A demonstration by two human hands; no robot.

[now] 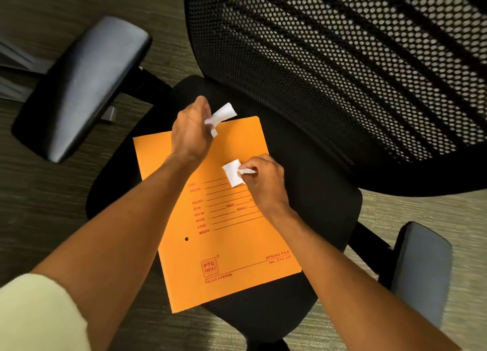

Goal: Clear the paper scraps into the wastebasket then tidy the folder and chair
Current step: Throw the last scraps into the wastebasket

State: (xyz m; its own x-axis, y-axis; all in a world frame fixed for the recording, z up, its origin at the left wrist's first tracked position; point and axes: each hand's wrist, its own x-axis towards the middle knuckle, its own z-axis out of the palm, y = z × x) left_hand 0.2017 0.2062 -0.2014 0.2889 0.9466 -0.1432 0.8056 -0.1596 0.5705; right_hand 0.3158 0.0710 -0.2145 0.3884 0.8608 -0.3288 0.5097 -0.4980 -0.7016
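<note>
An orange folder [226, 248] with red print lies flat on the black seat of an office chair [329, 211]. My left hand [191, 133] hovers over the folder's far edge and pinches white paper scraps [222, 114] that stick out to the right of the fingers. My right hand [264, 178] is over the folder's upper right part and pinches more white paper scraps [233, 175] between fingers and thumb. No wastebasket is in view.
The chair's black mesh backrest [355, 68] rises at the upper right. One padded armrest [79, 87] sits at the left, the other armrest [421, 269] at the lower right. Carpeted floor [39, 179] surrounds the chair.
</note>
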